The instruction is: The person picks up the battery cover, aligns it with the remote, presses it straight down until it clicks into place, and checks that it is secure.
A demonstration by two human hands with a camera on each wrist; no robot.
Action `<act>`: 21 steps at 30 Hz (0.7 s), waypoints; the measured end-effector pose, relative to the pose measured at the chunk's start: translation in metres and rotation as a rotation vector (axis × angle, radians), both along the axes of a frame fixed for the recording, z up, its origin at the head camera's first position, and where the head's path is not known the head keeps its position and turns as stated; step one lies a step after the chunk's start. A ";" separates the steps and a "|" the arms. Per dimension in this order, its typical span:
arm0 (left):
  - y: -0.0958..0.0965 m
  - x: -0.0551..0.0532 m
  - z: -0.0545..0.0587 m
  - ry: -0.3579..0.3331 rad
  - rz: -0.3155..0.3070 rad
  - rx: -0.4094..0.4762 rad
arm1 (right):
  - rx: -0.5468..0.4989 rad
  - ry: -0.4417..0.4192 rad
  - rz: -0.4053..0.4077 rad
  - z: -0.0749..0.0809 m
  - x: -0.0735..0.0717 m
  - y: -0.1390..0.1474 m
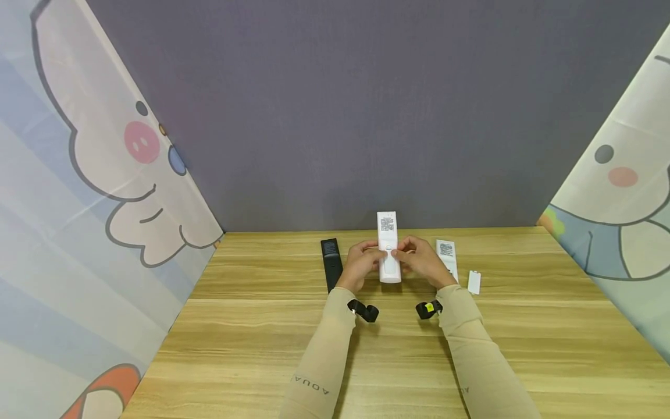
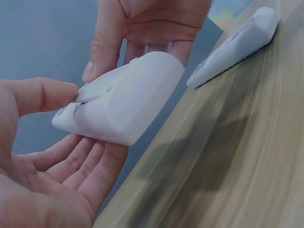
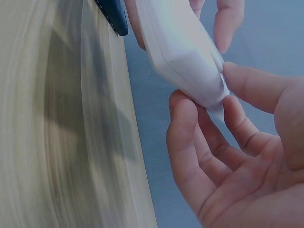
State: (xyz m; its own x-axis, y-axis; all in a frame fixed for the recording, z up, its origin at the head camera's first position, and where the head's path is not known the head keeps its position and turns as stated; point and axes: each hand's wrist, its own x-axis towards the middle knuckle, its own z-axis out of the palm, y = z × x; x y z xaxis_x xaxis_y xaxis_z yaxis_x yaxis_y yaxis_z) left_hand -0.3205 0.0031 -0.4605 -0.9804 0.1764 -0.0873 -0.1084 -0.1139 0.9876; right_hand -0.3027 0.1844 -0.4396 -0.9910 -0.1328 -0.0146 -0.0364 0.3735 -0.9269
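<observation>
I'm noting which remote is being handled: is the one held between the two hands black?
No, the left hand and right hand hold a white remote, while the black remote lies on the table.

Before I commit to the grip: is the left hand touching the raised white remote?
Touching: the left wrist view shows the left hand holding the raised white remote, thumb on its upper face, fingers beneath.

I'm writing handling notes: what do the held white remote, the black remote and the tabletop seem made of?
White remote: probably hard plastic, smooth with a soft sheen and rounded, moulded-looking edges. Black remote: likely plastic too, by its similar casing shape; finish unclear. Tabletop: wood or wood-look laminate, faintly glossy, with streaky grain; which, I can't tell.
</observation>
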 end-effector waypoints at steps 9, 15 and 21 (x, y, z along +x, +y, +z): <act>-0.002 -0.002 -0.001 0.004 -0.027 0.005 | 0.003 0.001 -0.003 0.000 0.000 0.000; -0.002 -0.001 -0.001 0.001 -0.007 0.015 | 0.000 0.005 0.001 -0.002 -0.001 -0.001; -0.002 0.000 0.000 -0.010 -0.015 0.025 | 0.002 0.000 -0.006 -0.004 -0.003 -0.001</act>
State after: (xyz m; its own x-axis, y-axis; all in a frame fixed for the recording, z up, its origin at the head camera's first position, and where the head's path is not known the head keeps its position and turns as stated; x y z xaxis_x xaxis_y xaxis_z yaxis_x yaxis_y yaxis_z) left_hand -0.3210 0.0015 -0.4607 -0.9768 0.1931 -0.0921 -0.1198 -0.1373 0.9833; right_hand -0.3057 0.1835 -0.4433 -0.9918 -0.1267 -0.0153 -0.0336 0.3752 -0.9263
